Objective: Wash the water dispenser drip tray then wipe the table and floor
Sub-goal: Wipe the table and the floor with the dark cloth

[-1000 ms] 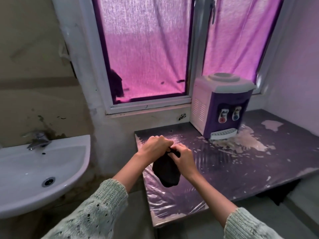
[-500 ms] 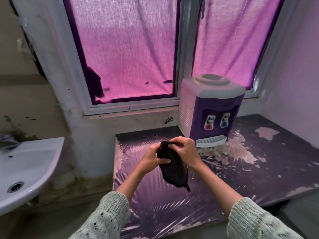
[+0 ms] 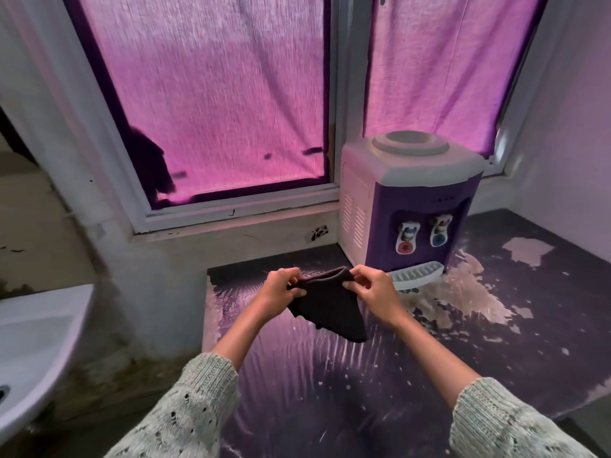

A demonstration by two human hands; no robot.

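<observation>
Both hands, left hand and right hand, pinch a dark knitted cloth spread above the purple plastic-covered table; wiping appears next, calling for lowering it flat beside the white slotted drip tray.

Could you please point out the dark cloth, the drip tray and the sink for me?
dark cloth [image 3: 330, 309]: head view, middle of the hanging fabric.
drip tray [image 3: 416, 276]: head view, its slotted white top.
sink [image 3: 36, 328]: head view, inside of the basin.

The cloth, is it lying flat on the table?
No, both the left hand and the right hand pinch the dark cloth by its top edge, and it hangs above the table.
</observation>
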